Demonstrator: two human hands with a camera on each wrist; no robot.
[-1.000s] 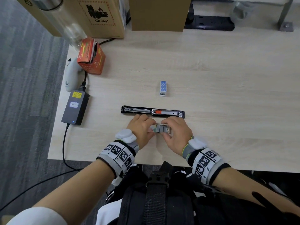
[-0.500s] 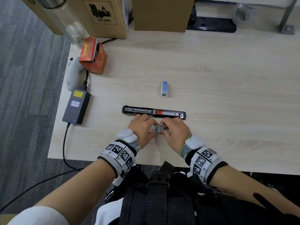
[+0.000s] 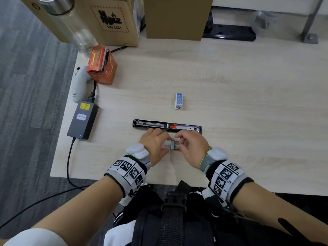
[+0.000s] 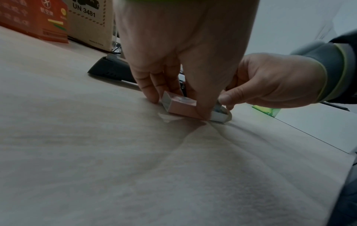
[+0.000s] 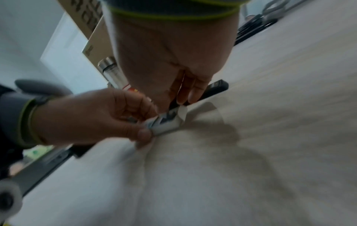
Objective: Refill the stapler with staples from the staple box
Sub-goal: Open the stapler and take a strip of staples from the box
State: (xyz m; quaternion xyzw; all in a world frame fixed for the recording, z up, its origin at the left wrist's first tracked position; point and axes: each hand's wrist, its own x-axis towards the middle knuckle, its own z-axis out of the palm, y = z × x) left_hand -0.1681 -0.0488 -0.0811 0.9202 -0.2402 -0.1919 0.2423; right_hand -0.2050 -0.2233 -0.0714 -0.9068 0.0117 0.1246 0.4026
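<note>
A long black stapler (image 3: 166, 125) lies opened flat on the table, its metal channel and orange pusher facing up. Just in front of it sits a small staple box (image 3: 173, 145), a pink sleeve (image 4: 181, 107) with a white inner tray (image 4: 219, 117) sticking out to the right. My left hand (image 3: 164, 141) grips the sleeve between thumb and fingers. My right hand (image 3: 181, 141) pinches the tray's open end, thumb on the near side (image 4: 224, 97). The staples inside are mostly hidden by fingers. The right wrist view is blurred: box (image 5: 164, 123), stapler (image 5: 214, 88).
A small blue dotted item (image 3: 178, 101) stands behind the stapler. A grey power adapter (image 3: 83, 119) with its cable, an orange carton (image 3: 102, 65), a clear bottle (image 3: 74, 27) and cardboard boxes (image 3: 113, 18) occupy the left and back. The table's front edge (image 3: 159, 181) lies near my wrists.
My right hand has moved left, closer to my left hand over the box. Less of the inner tray shows between the hands. The stapler has not moved.
</note>
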